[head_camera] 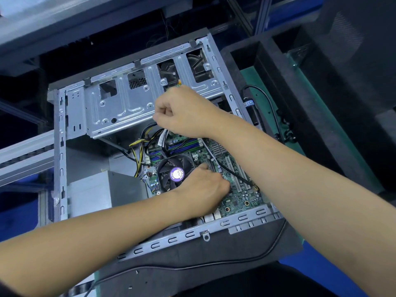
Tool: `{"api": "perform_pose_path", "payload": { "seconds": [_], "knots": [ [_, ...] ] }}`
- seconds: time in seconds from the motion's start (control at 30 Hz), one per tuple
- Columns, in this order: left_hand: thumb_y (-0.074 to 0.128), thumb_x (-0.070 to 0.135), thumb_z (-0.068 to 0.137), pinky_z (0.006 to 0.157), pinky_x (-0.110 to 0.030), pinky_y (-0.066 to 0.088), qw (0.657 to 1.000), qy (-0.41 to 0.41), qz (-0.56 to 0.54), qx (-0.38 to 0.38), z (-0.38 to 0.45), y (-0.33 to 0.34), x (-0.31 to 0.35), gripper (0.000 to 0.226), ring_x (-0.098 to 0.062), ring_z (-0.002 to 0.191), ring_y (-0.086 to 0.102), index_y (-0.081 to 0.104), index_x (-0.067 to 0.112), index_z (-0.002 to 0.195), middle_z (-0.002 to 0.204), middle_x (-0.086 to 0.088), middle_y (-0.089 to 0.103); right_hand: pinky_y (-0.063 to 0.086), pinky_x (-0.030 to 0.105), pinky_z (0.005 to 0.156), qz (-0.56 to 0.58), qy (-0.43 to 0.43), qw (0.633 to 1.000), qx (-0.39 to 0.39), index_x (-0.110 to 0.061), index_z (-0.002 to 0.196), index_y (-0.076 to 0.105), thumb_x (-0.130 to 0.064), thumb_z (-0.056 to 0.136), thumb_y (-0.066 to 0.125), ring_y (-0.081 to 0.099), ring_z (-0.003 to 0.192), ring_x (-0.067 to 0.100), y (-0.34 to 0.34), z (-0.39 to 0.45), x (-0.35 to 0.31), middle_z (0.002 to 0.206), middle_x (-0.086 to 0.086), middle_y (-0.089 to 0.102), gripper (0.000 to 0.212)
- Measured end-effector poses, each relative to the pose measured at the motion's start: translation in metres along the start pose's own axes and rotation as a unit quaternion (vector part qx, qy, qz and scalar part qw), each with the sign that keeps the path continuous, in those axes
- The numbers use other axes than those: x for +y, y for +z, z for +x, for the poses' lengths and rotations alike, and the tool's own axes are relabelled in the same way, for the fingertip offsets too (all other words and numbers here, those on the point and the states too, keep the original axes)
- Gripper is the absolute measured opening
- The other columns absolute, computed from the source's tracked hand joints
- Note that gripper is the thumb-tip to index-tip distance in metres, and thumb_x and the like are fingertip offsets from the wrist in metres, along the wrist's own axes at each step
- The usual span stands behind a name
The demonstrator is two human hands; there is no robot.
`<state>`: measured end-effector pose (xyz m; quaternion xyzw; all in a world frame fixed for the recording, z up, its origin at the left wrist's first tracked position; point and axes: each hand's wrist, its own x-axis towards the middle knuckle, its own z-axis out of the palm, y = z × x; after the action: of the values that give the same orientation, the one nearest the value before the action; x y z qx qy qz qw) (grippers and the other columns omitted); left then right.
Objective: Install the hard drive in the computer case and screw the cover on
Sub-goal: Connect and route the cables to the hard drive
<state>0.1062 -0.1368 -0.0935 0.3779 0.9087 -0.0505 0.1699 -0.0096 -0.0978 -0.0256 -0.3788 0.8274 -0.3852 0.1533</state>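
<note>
Nearest the camera, the left hand's fingers (203, 167) are laid on the green motherboard (237, 198) beside the round black CPU fan (171, 174); whether anything is held cannot be told. Curled fingers of the right hand (184, 112) are clamped on a black cable (147, 126) below the silver metal drive cage (120, 103) inside the open grey steel computer case (60, 146). No hard drive can be made out.

The computer case (60, 146) lies open on the bench. Inside it, the drive cage (120, 103) sits far, the motherboard (237, 198) near-right, the fan (171, 174) on it, the power supply (102, 196) near-left.
</note>
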Motion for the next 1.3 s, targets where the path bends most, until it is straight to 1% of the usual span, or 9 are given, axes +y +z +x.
{"api": "perform_pose_path", "payload": {
  "seconds": [0.27, 0.4, 0.53, 0.63, 0.8, 1.0, 1.17, 1.23, 1.3],
  "knots": [
    [0.054, 0.004, 0.078, 0.076, -0.033, 0.030, 1.000, -0.003, 0.018, -0.024, 0.002, -0.001, 0.000, 0.028, -0.026, 0.069, 0.063, 0.033, 0.018, 0.065, 0.066, -0.008, 0.058, 0.050, 0.032, 0.069, -0.003, -0.001, 1.000, -0.001, 0.004, 0.075, 0.064, -0.012, 0.093, 0.055, 0.040, 0.043, 0.003, -0.001, 0.000, -0.001, 0.048, -0.009, 0.041, 0.026],
    [0.061, 0.020, 0.083, 0.085, -0.034, 0.037, 0.999, -0.002, 0.012, -0.043, 0.003, -0.004, -0.005, 0.026, -0.027, 0.078, 0.065, 0.039, 0.020, 0.071, 0.077, -0.010, 0.065, 0.047, 0.024, 0.062, 0.005, -0.003, 1.000, 0.001, 0.003, 0.074, 0.064, -0.011, 0.093, 0.055, 0.042, 0.043, 0.001, -0.001, -0.001, -0.002, 0.047, -0.011, 0.040, 0.026],
    [0.058, 0.014, 0.076, 0.076, -0.032, 0.034, 0.998, -0.003, -0.016, -0.059, 0.005, -0.007, -0.005, 0.027, -0.027, 0.073, 0.061, 0.034, 0.019, 0.065, 0.065, -0.005, 0.048, 0.050, 0.029, 0.069, 0.007, -0.007, 1.000, 0.000, 0.003, 0.073, 0.064, -0.011, 0.093, 0.055, 0.042, 0.043, 0.001, -0.001, -0.001, -0.001, 0.046, -0.011, 0.039, 0.026],
    [0.060, 0.011, 0.076, 0.078, -0.032, 0.040, 0.997, -0.025, -0.031, -0.070, 0.008, -0.008, -0.005, 0.035, -0.029, 0.073, 0.061, 0.029, 0.018, 0.060, 0.056, -0.002, 0.036, 0.045, 0.019, 0.059, 0.012, -0.006, 1.000, -0.001, 0.004, 0.073, 0.064, -0.010, 0.093, 0.055, 0.041, 0.042, 0.000, -0.001, -0.001, -0.001, 0.046, -0.010, 0.039, 0.026],
    [0.068, 0.015, 0.070, 0.060, -0.028, 0.035, 0.994, -0.077, -0.045, -0.060, 0.013, -0.010, -0.006, 0.031, -0.030, 0.068, 0.059, 0.037, 0.016, 0.063, 0.070, -0.007, 0.056, 0.041, 0.017, 0.056, 0.009, -0.003, 1.000, -0.003, 0.002, 0.074, 0.065, -0.012, 0.093, 0.055, 0.043, 0.044, 0.000, 0.000, -0.001, 0.001, 0.047, -0.010, 0.043, 0.025],
    [0.059, 0.008, 0.067, 0.055, -0.029, 0.035, 0.996, -0.054, -0.034, -0.064, 0.011, -0.013, -0.003, 0.037, -0.025, 0.053, 0.039, 0.024, 0.017, 0.055, 0.053, 0.001, 0.028, 0.040, 0.009, 0.055, 0.021, -0.005, 1.000, -0.001, 0.003, 0.074, 0.065, -0.011, 0.093, 0.055, 0.044, 0.044, -0.002, 0.001, 0.000, 0.003, 0.048, -0.010, 0.043, 0.025],
    [0.062, 0.018, 0.075, 0.062, -0.033, 0.044, 0.995, -0.044, -0.043, -0.084, 0.009, -0.015, -0.006, 0.008, -0.028, 0.063, 0.051, 0.056, 0.012, 0.075, 0.071, -0.007, 0.057, 0.036, 0.005, 0.054, 0.024, -0.007, 1.000, 0.001, 0.004, 0.074, 0.064, -0.010, 0.093, 0.055, 0.042, 0.043, 0.001, 0.001, -0.001, 0.004, 0.049, -0.007, 0.044, 0.025],
    [0.065, 0.026, 0.080, 0.071, -0.033, 0.045, 0.992, -0.028, -0.082, -0.086, 0.006, -0.020, -0.012, 0.016, -0.025, 0.066, 0.050, 0.064, 0.010, 0.084, 0.077, -0.007, 0.062, 0.032, 0.004, 0.057, 0.032, -0.018, 0.998, 0.057, 0.002, 0.071, 0.064, -0.009, 0.091, 0.055, 0.039, 0.047, 0.003, -0.001, -0.001, 0.002, 0.052, -0.004, 0.048, 0.025],
    [0.065, 0.031, 0.085, 0.069, -0.027, 0.042, 0.984, -0.030, -0.164, -0.069, 0.002, -0.029, -0.020, 0.018, -0.019, 0.066, 0.049, 0.067, 0.013, 0.086, 0.075, -0.004, 0.063, 0.036, 0.021, 0.054, 0.065, -0.029, 0.978, 0.197, -0.002, 0.064, 0.060, -0.007, 0.088, 0.055, 0.039, 0.050, 0.005, -0.003, -0.002, 0.001, 0.052, -0.006, 0.046, 0.025]
  ]
}}
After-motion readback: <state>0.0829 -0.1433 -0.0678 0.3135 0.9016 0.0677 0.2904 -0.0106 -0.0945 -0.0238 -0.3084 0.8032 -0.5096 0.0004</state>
